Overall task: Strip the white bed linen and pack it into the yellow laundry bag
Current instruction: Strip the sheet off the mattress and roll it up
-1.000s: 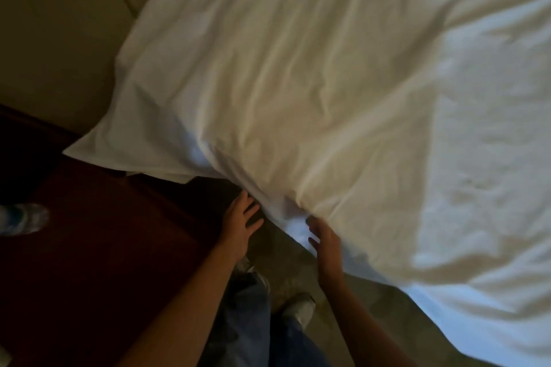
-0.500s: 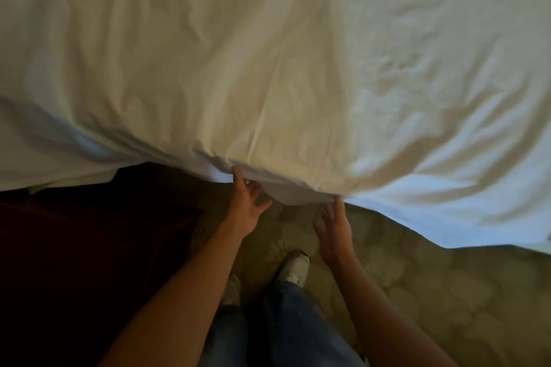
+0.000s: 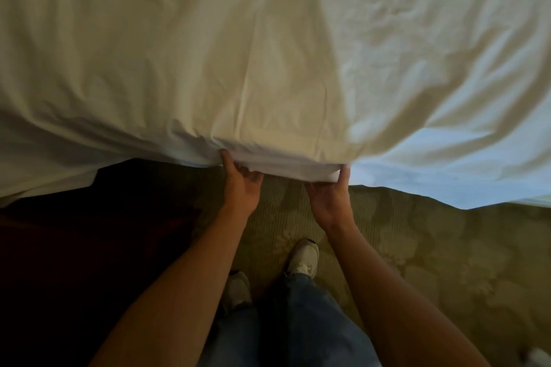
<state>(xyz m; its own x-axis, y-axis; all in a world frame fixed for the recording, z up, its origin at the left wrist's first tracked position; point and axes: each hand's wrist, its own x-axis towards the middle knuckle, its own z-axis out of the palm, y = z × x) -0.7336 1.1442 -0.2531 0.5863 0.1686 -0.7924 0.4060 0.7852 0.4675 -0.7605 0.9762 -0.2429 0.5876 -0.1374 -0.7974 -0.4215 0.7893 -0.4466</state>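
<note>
The white sheet (image 3: 268, 53) hangs with its edge running nine to three o'clock; the left hand (image 3: 242, 185) and right hand (image 3: 329, 197) each pinch that hem.

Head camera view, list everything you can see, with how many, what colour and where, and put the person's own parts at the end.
Bed linen: one, white, spread over the upper half, its near hem bunched.
Carpet: one, olive with a faint leaf pattern, lower right.
Dark red surface: one, in shadow, lower left; cannot tell what it is.
Shoes: two, pale, on the carpet, bottom centre.
Jeans: one pair, blue, bottom centre.
Left hand: one, gripping the hem.
Right hand: one, gripping the hem beside it.
</note>
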